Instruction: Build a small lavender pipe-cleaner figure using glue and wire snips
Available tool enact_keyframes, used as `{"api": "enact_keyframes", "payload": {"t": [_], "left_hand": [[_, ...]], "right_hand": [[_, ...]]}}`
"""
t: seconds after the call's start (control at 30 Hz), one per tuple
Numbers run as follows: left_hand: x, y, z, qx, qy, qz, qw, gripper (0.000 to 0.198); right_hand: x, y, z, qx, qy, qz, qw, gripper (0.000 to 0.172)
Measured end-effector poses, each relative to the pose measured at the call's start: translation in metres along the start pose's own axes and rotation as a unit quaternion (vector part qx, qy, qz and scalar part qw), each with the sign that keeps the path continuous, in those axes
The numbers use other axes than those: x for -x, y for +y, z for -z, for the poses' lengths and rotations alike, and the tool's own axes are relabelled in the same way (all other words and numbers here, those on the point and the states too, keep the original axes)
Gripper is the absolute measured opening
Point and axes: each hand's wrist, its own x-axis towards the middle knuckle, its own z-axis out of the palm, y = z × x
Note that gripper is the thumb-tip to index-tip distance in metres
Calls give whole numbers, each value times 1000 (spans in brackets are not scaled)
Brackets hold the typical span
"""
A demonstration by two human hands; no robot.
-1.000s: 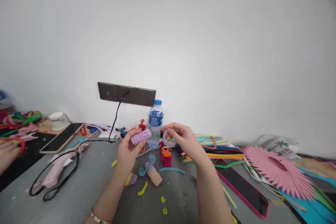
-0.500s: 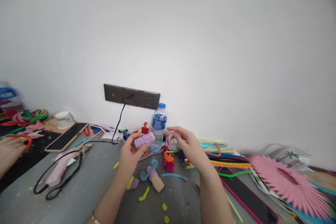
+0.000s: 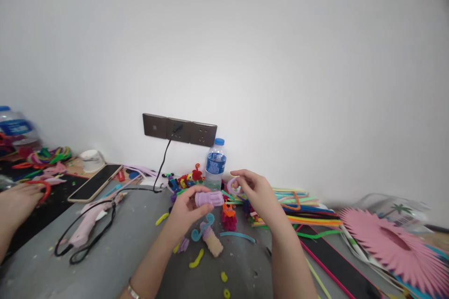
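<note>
Above the counter, left hand: fingers clamped around a lilac bundle held sideways in front of the water bottle.
Right hand: fingers pinched on a lilac loop, just right of the bottle.
Below the bundle: tan-and-lilac piece lying on the counter, blue curl at its lilac end.

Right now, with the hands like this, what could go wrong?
The upright bottle stands beyond the lilac bundle in the left hand, so a careless push might tip it. Small yellow pieces lie between the forearms, which could brush them astray. The black cord lies looped by the pink tool; a snag might drag the tool along.
</note>
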Motion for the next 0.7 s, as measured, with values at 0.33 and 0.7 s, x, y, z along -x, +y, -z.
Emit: {"api": "enact_keyframes", "payload": {"t": [0.33, 0.7], "left_hand": [[8, 0, -12, 28, -106, 45, 993, 39], [4, -6, -6, 31, -47, 3, 998, 58]], "right_hand": [[6, -15, -6, -144, -121, -18, 982, 35], [9, -13, -10, -204, -177, -54, 961, 41]]}}
